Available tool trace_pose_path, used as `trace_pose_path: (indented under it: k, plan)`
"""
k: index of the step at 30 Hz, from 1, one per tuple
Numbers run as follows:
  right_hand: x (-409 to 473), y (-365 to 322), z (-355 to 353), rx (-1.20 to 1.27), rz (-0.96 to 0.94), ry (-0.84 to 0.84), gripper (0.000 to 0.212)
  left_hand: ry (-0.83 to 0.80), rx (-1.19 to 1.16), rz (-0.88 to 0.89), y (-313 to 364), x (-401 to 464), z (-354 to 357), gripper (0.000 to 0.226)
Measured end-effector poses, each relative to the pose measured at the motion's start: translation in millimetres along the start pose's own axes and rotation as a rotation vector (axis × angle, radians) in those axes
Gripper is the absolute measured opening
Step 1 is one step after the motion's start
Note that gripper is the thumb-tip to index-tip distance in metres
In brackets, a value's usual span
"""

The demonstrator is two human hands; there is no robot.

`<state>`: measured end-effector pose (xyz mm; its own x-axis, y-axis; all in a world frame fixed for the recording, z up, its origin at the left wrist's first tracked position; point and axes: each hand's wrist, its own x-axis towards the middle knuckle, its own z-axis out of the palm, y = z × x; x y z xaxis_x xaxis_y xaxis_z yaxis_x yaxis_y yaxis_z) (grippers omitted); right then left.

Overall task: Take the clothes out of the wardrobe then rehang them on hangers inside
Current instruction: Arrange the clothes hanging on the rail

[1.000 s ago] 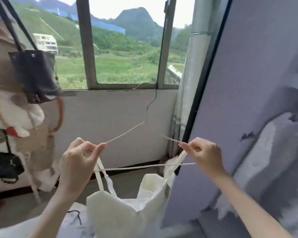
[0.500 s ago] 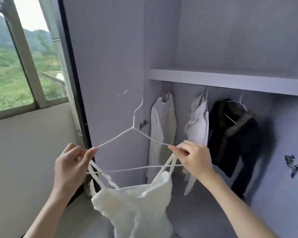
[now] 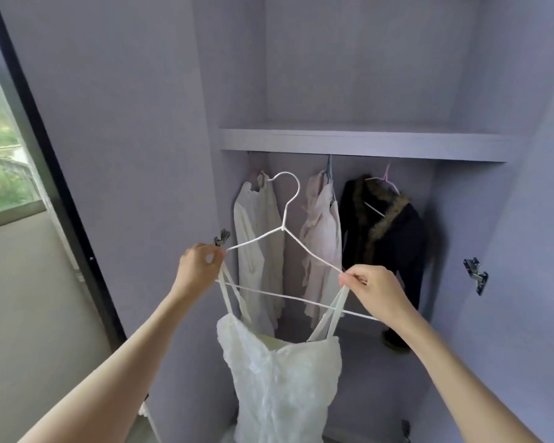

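A white strappy dress (image 3: pixel 282 375) hangs from a white wire hanger (image 3: pixel 287 233) that I hold up in front of the open wardrobe. My left hand (image 3: pixel 197 271) pinches the hanger's left end together with the dress's left straps. My right hand (image 3: pixel 376 290) pinches the right end and the right straps. The hanger's hook points up, below the shelf (image 3: pixel 362 143). Behind it hang a white garment (image 3: pixel 258 247), a pale pink garment (image 3: pixel 322 241) and a black fur-collared coat (image 3: pixel 386 241) under the shelf.
The wardrobe's left door (image 3: pixel 109 123) stands open beside a window (image 3: pixel 4 155) at the far left. Metal hinges (image 3: pixel 475 274) sit on the right side wall and on the left side wall (image 3: pixel 221 238). The rail itself is hidden behind the shelf edge.
My view has swung from the window to face the wardrobe squarely. Both hands have carried the hanger and dress up and toward the hanging space, keeping the same grip.
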<state>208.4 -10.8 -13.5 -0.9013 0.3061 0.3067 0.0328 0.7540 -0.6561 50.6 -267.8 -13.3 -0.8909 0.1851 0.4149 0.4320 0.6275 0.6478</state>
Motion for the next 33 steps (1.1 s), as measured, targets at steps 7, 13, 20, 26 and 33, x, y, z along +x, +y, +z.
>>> trace_pose_path:
  k: [7, 13, 20, 26, 33]
  plan:
    - [66, 36, 15, -0.098, 0.298, 0.045, 0.030, -0.069, 0.044, 0.130, 0, 36, 28, 0.026]
    - [168, 47, 58, 0.062, 0.469, 0.002, 0.027, 0.041, 0.099, 0.234, 11, 114, 35, 0.027]
    - [269, 47, 98, 0.173, 0.476, 0.032, 0.022, 0.091, 0.272, 0.324, 32, 201, 51, 0.040]
    - [338, 42, 114, 0.245, 0.428, 0.076, 0.026, 0.069, 0.457, 0.453, 34, 269, 69, 0.055]
    - [405, 36, 145, 0.260, 0.413, 0.122, 0.028, 0.125, 0.571, 0.431, 18, 335, 86, 0.060]
